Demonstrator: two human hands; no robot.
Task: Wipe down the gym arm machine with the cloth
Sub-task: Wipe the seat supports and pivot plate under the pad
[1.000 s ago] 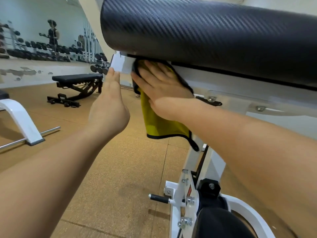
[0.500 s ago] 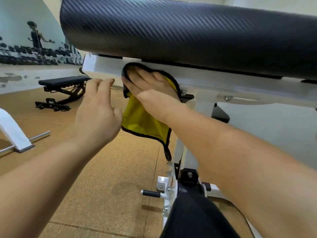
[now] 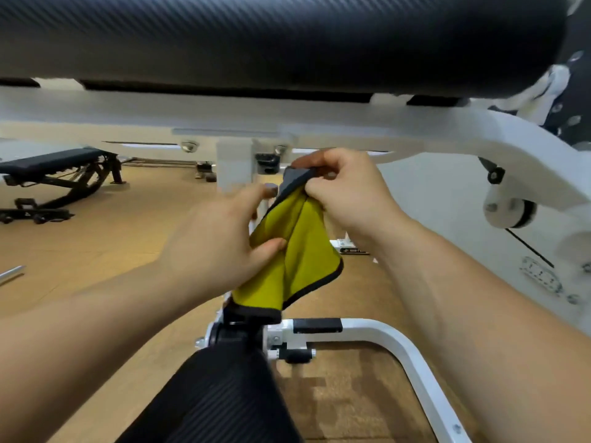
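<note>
the right hand point(image 3: 348, 193) pinches the top corner of the yellow cloth point(image 3: 303, 251); the left hand point(image 3: 217, 247) grips its side edge under the thumb. the cloth hangs just below the machine's white frame point(image 3: 367, 123), not touching it. likely a refold: next, a fresh face must go flat on the frame or the black arm pad point(image 3: 287, 36). the seat pad point(image 3: 220, 394) crowds from below; a weight bench point(image 3: 54, 161) stands well apart, left.
</note>
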